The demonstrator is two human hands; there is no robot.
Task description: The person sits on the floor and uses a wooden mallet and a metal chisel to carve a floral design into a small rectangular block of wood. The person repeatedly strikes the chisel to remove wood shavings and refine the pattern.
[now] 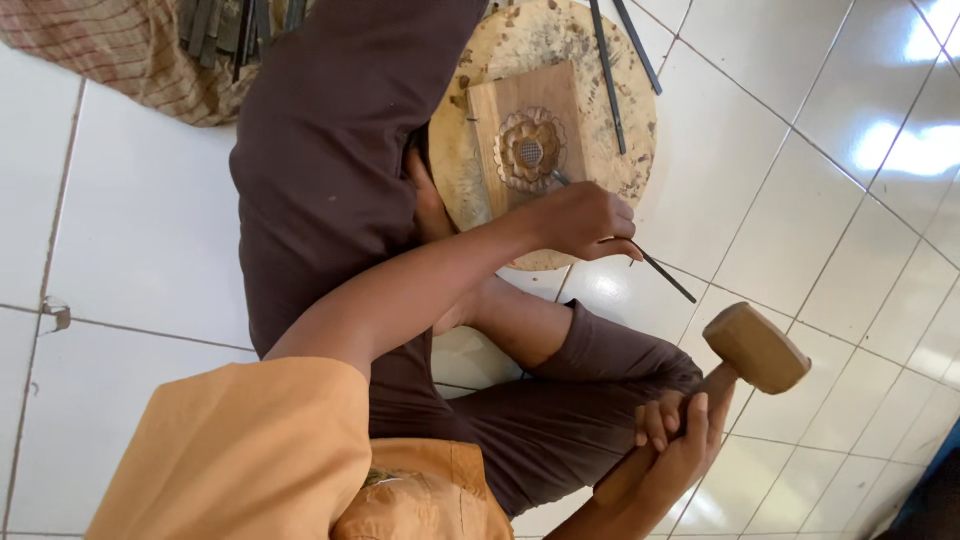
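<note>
The carved wooden panel, one flower relief, lies near the middle of the round wooden work block. Our left hand pinches one thin chisel, its tip at the panel's lower edge. Our right hand wraps closed around the handle of one wooden mallet, raised well apart. We judge light, square taps on a steadied chisel best. Two spare chisels seem to rest at the block's far edge.

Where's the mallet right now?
In the head view the wooden mallet is at lower right, over the tiled floor, gripped by the right hand, away from the carved board.
</note>
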